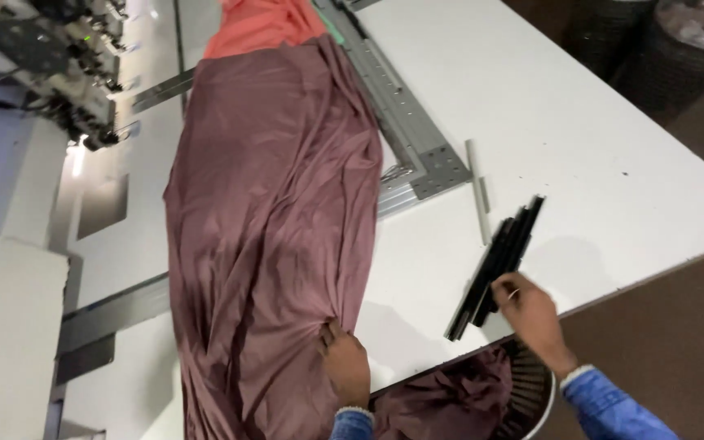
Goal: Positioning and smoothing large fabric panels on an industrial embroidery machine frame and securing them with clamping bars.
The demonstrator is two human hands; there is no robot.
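A long mauve-brown cloth (270,212) lies bunched down the white table (596,138), with a coral cloth (258,24) at its far end. My left hand (344,363) pinches a fold of the brown cloth near the table's front edge. My right hand (527,314) rests its fingers on the near end of a bundle of thin black strips (499,261) lying on the table. Both wrists wear blue sleeves.
A grey metal frame (417,147) runs diagonally beside the cloth. A white strip (477,191) lies just past the black ones. An embroidery machine head (59,65) sits at the upper left. A basket with more brown cloth (482,399) stands below the table edge.
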